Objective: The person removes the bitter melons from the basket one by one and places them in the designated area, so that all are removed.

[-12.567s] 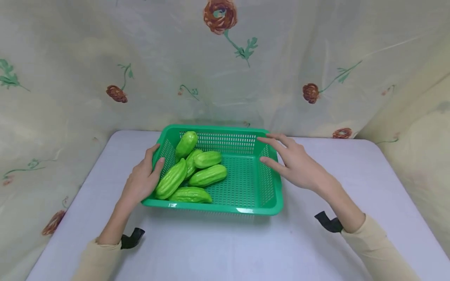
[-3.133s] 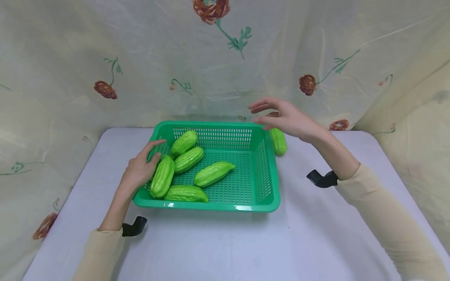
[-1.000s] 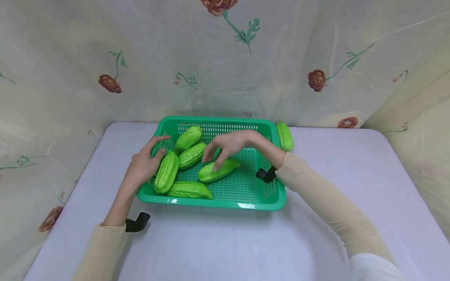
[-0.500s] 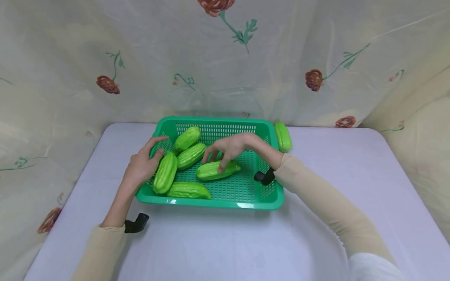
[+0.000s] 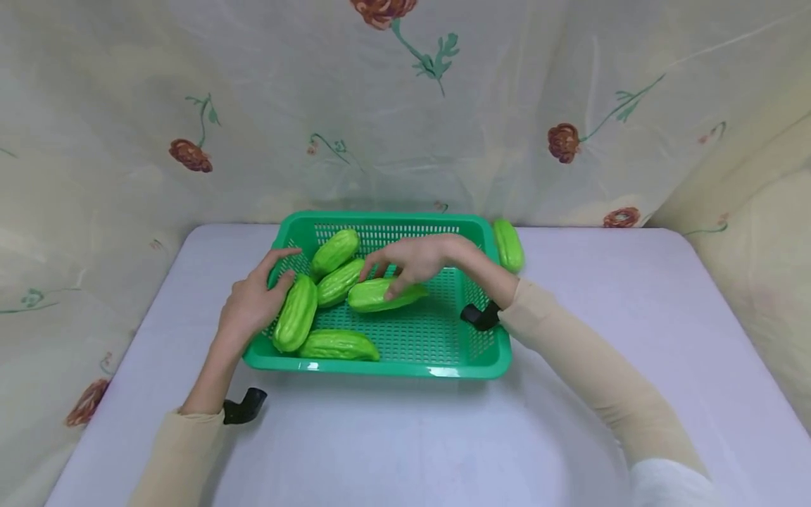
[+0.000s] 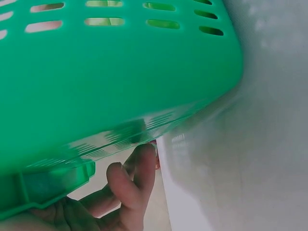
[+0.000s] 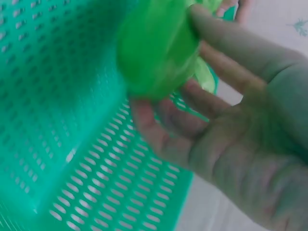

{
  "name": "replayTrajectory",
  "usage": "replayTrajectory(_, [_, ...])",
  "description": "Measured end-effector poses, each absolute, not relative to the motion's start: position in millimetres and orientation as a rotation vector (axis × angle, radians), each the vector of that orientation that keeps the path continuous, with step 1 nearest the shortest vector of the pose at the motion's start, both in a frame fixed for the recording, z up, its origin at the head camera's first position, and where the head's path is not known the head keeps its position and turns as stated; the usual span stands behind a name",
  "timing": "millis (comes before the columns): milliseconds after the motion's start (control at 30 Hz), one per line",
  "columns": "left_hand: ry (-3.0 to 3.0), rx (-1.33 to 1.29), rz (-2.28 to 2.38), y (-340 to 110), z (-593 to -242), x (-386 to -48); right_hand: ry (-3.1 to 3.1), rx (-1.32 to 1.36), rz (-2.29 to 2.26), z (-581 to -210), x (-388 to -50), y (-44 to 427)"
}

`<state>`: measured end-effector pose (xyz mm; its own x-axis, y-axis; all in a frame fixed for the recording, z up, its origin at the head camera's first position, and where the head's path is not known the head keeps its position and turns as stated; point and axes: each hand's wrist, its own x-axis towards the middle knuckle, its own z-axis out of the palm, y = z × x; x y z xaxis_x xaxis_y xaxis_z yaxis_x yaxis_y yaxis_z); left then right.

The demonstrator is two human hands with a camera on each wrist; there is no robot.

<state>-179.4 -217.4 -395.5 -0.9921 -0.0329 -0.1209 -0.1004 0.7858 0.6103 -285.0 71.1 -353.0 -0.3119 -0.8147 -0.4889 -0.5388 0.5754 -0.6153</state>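
My right hand [image 5: 415, 259] reaches into a green plastic basket [image 5: 399, 368] and holds a light green bitter melon [image 5: 370, 296] between thumb and fingers. In the right wrist view that bitter melon [image 7: 154, 53] is blurred, with the fingers curled about it. My left hand [image 5: 255, 299] grips the basket's left rim, thumb and index finger over the edge; the left wrist view has its other fingers [image 6: 127, 185] bent outside the basket wall. Several more bitter melons lie in the basket's left part, among them a front one [image 5: 338, 345] and a leftmost one [image 5: 296, 315].
One bitter melon [image 5: 509, 245] lies outside, behind the basket's right end. A white-covered table [image 5: 405, 443] bears the basket, and a flowered curtain [image 5: 494, 141] hangs right behind it. Black wrist mounts [image 5: 245, 406] stick out from both sleeves.
Earlier, one bitter melon came to lie outside at the right. Since then my right hand has gone into the basket, taken hold of another and shifted it slightly back. The left hand stays put.
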Motion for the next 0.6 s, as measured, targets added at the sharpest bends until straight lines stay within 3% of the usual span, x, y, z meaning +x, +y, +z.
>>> replayTrajectory(333, [2.862,-0.11,1.0,-218,-396,-179,2.049,-1.087,-0.553,-324,-274,95])
replayTrajectory(600, [2.871,-0.101,0.998,-218,-397,-181,2.159,-0.934,-0.713,-310,-272,138])
